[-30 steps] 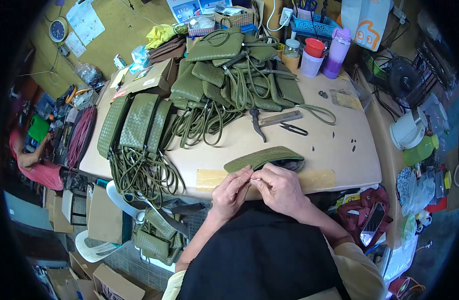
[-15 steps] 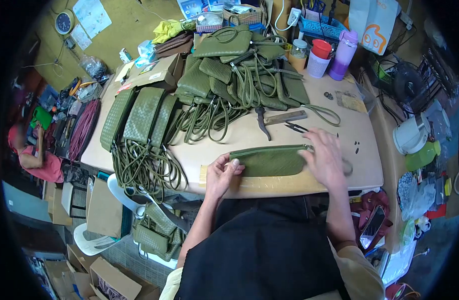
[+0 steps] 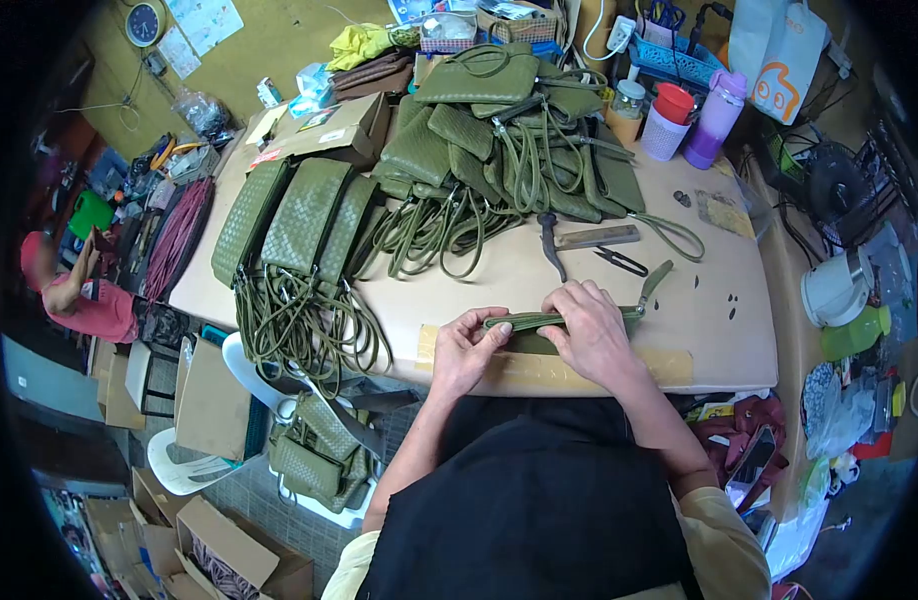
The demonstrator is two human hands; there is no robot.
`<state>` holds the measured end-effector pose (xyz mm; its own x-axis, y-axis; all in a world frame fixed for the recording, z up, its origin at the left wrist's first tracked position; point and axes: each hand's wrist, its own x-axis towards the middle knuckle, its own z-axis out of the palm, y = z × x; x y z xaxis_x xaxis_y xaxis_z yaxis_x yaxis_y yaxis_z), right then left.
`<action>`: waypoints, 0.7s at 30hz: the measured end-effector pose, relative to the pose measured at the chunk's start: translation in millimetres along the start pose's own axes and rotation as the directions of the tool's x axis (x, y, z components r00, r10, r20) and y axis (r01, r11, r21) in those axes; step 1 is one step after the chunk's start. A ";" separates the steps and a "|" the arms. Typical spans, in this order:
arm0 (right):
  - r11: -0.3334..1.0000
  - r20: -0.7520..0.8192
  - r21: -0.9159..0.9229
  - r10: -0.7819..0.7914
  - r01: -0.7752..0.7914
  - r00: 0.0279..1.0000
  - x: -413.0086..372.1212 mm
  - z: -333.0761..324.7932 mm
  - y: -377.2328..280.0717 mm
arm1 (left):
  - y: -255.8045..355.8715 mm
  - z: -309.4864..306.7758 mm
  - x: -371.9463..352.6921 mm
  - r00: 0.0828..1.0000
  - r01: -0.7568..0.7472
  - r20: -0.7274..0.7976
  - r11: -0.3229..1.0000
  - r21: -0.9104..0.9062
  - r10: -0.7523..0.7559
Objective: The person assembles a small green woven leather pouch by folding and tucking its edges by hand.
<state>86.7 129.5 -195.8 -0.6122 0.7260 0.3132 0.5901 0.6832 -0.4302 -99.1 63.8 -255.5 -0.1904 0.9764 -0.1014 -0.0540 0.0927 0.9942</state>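
A green zip pouch (image 3: 535, 343) is in my hands at the table's near edge, its zip side tipped up toward me. My left hand (image 3: 465, 352) pinches the left end between thumb and fingers. Over the middle of the zip edge, my right hand (image 3: 591, 328) has its fingers bent around the pouch, hiding part of it. From the right end a short green wrist strap (image 3: 656, 284) sticks up on a metal clip. Just beyond lie a hammer (image 3: 595, 237) and black thread snips (image 3: 621, 261).
A heap of green woven pouches (image 3: 459, 140) covers the back of the table, with more stacked pouches (image 3: 307, 215) and hanging straps at left. A purple bottle (image 3: 717, 118) and a red cup (image 3: 673, 103) stand at back right. At far left is another person (image 3: 84, 300).
My right hand has moved left from the zip's right end to the pouch's middle. The pouch has tipped from flat to zip-up, and its strap now points up. The view has shifted slightly.
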 end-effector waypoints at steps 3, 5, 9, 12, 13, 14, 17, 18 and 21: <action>1.000 0.018 0.022 0.014 -0.014 1.000 0.9 1.0 3.2 | -0.9 2.5 1.7 0.998 -0.060 -0.027 0.996 -0.067 0.058; 0.999 0.028 0.034 0.011 -0.011 1.000 3.5 0.5 3.4 | -1.0 2.5 2.8 1.000 -0.019 -0.012 0.996 -0.082 0.019; 0.997 0.115 0.074 -0.004 -0.004 0.993 17.2 6.0 -0.1 | -5.9 4.2 4.8 1.000 -0.013 -0.005 0.988 -0.155 0.012; 0.989 0.232 0.146 -0.015 -0.019 0.973 36.1 18.3 -2.0 | -9.6 3.1 3.9 0.998 -0.051 0.016 0.995 -0.086 0.053; 0.981 0.361 0.181 -0.001 -0.069 0.933 41.0 21.6 -1.2 | -9.2 3.8 1.4 1.000 -0.020 -0.002 0.993 -0.116 0.020; 0.981 0.360 0.184 -0.006 -0.065 0.933 43.5 25.1 2.1 | -8.2 3.9 -0.1 1.000 0.008 -0.021 0.989 -0.147 -0.011; 0.930 0.417 0.329 0.014 -0.165 0.909 47.3 28.8 8.5 | -7.5 4.3 -8.7 1.000 0.006 -0.002 0.978 -0.206 -0.006; 0.917 0.482 0.329 0.041 -0.224 0.875 49.0 24.6 7.1 | -8.9 4.4 -9.6 1.000 -0.012 0.019 0.974 -0.228 0.016; 0.877 0.545 0.366 0.071 -0.313 0.836 45.6 26.0 12.4 | -8.2 4.6 -9.2 0.999 0.026 0.049 0.963 -0.267 -0.013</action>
<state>52.4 169.0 -208.8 -0.7562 0.6126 -0.2301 0.5165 0.3427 -0.7847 -92.5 55.0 -262.6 -0.1419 0.9835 -0.1126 -0.3184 0.0624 0.9459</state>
